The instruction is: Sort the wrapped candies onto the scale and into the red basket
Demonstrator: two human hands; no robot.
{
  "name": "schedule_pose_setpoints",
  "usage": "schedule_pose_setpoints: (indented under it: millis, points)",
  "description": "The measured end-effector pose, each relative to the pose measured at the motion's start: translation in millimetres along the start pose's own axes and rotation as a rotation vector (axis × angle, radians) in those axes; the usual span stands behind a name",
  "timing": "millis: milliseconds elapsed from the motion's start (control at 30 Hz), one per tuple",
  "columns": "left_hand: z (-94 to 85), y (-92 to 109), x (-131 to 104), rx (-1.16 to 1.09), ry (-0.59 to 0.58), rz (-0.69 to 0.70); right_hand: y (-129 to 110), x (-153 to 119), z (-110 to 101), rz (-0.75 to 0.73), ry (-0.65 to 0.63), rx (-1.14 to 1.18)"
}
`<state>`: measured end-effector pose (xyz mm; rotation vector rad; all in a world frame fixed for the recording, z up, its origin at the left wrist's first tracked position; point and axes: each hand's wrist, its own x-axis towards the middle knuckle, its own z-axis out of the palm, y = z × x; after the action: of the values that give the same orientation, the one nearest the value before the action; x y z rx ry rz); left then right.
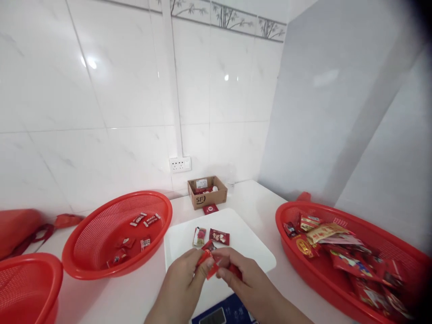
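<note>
My left hand point(184, 281) pinches a small red packet point(212, 269) between thumb and fingers. My right hand point(248, 279) is closed at the packet's other side, with a bit of red showing among its fingers; whether that is the same wrapper I cannot tell. Both hands are over the white platform of a digital scale point(249, 229), whose dark blue panel point(231, 308) shows below them. On the platform lie a dark red packet point(219, 236) and a clear packet with green and pink contents point(199, 236). Another dark red packet point(209, 245) shows just behind my fingers.
An oval red basket point(286, 243) full of assorted packets stands at right. To the left is a round red basket point(81, 234) with several small packets, and part of another red basket point(50, 270). A cardboard box point(216, 198) sits behind the scale, a red packet point(210, 209) before it.
</note>
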<state>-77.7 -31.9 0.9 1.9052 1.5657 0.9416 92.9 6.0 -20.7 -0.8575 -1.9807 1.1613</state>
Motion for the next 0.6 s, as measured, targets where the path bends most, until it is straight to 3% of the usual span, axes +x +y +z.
schedule_pose_setpoints:
  millis: [100,233,433,600]
  points:
    - [-3.1,-8.3,4.0,0.109,0.061,-0.048,7.8,8.8,-7.8,-0.018,0.061,-0.235]
    - [-3.5,-17.4,8.0,0.193,0.011,-0.125,16.1,20.9,-13.6,0.019,0.043,-0.527]
    - [7.4,-30.1,12.6,0.269,-0.037,-0.198,26.3,27.8,-5.9,-0.017,-0.048,-0.707]
    - [13.2,-38.7,17.8,0.358,0.05,-0.217,29.6,31.5,-2.9,-0.055,-0.141,-0.761]
